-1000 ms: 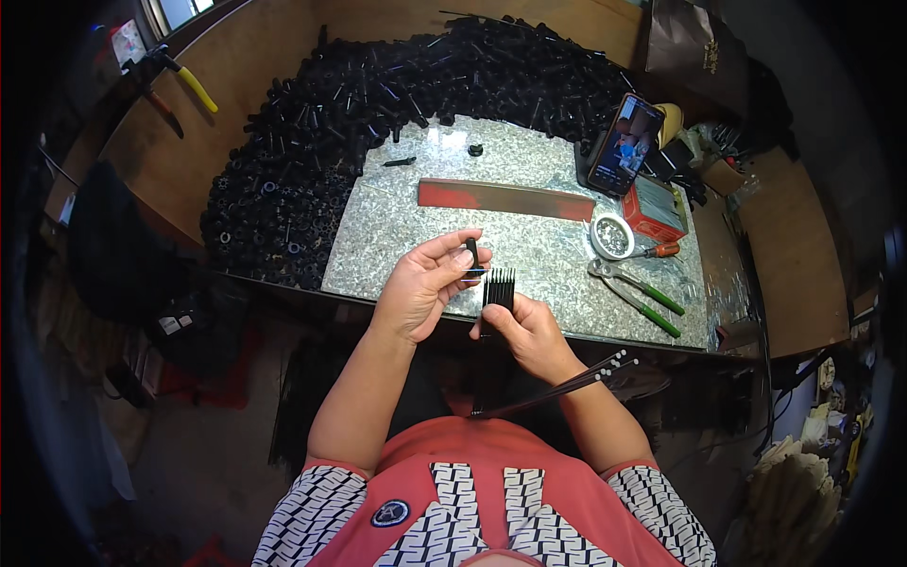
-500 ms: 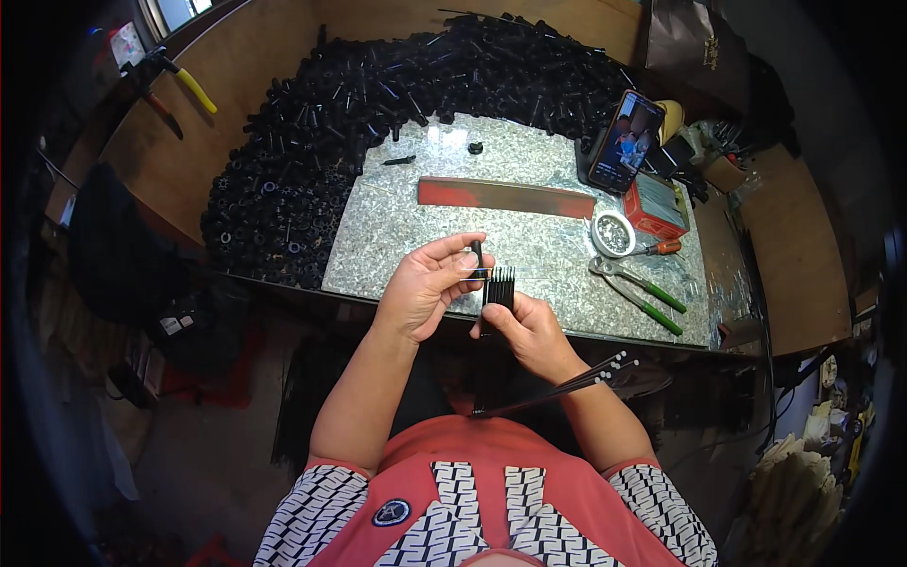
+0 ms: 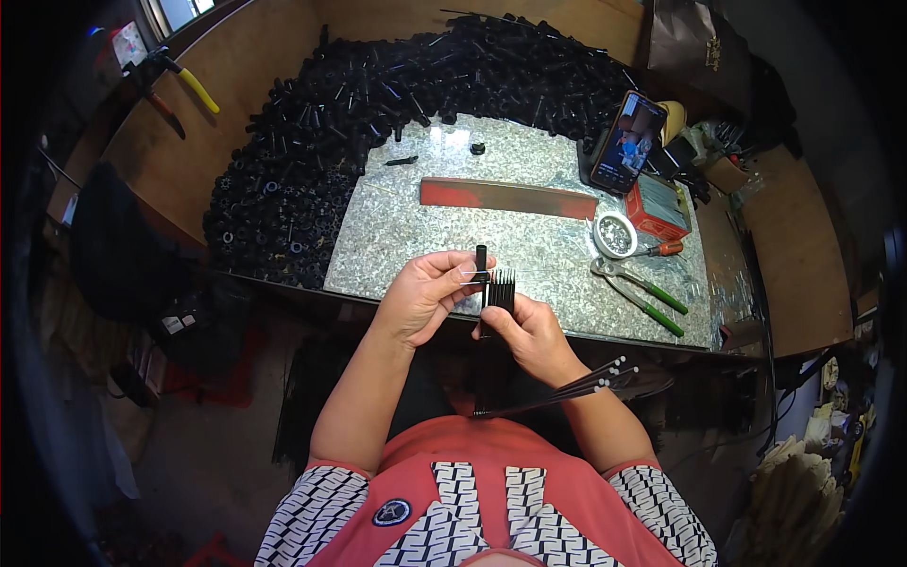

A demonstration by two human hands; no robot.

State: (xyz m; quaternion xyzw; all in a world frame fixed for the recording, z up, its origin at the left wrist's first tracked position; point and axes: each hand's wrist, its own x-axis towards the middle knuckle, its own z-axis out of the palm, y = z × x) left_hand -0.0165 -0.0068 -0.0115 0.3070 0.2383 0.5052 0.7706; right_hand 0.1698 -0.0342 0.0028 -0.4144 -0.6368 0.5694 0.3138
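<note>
My right hand (image 3: 529,333) is closed round a bundle of thin black rods (image 3: 501,295), whose pale tips stand in a row above the thumb. At the left side of that row a black tubular piece (image 3: 482,257) stands upright. My left hand (image 3: 421,295) pinches near its lower part with thumb and fingers. A thin pale strand or pin shows at these fingertips, too fine to name. More black rods with pale round ends (image 3: 605,378) slant across my right forearm; whether they belong to the held bundle cannot be made out.
A large heap of black tubular parts (image 3: 406,80) fills the table's back and left. On the speckled top (image 3: 378,236) lie a red-brown bar (image 3: 507,197), a white bowl of small metal bits (image 3: 615,234), a screwdriver (image 3: 667,249) and green-handled pliers (image 3: 642,298). A phone (image 3: 628,142) stands behind.
My left fingertips have slid down from the top of the black tubular piece to its lower part, so more of it shows. My right hand keeps its hold on the rods.
</note>
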